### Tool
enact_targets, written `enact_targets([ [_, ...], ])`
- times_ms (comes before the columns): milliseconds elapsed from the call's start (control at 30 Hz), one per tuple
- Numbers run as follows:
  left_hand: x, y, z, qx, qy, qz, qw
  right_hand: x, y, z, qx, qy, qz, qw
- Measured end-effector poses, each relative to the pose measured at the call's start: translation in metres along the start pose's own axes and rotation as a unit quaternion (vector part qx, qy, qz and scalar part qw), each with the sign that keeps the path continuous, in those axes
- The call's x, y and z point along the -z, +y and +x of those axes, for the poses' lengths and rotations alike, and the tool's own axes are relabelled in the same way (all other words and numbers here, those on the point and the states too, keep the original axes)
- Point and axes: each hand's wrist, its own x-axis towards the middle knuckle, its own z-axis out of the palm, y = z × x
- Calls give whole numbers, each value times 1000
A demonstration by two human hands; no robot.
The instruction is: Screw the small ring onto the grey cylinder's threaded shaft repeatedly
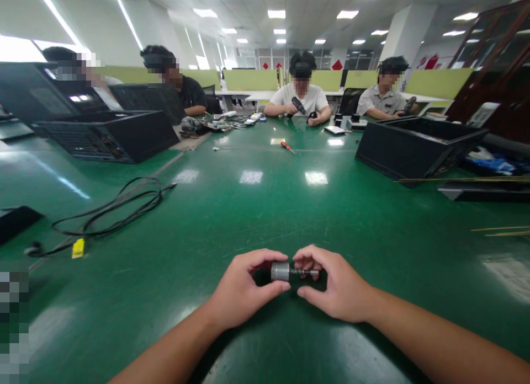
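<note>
A small silver metal cylinder [280, 271] with a thin dark shaft [305, 272] sticking out of its right end sits between my two hands, just above the green table [256, 218]. My left hand [242, 287] pinches the cylinder between thumb and fingers. My right hand [333, 287] pinches the shaft end with curled fingers. Both hands meet near the table's front edge.
A black coiled cable [120, 207] with a yellow tag [78, 248] lies at the left. Black computer cases stand at the left [111, 133] and right [414, 144]. A red screwdriver [286, 147] lies mid-table. Several people sit at the far end with tools.
</note>
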Motion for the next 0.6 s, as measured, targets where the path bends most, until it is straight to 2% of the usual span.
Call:
enact_targets([
  [167,1,3,-3,-37,31,66,997,-2,-1,-3,5,26,-36,999],
  [600,4,8,-1,-90,11,65,994,0,-3,-5,52,69,-67,994],
])
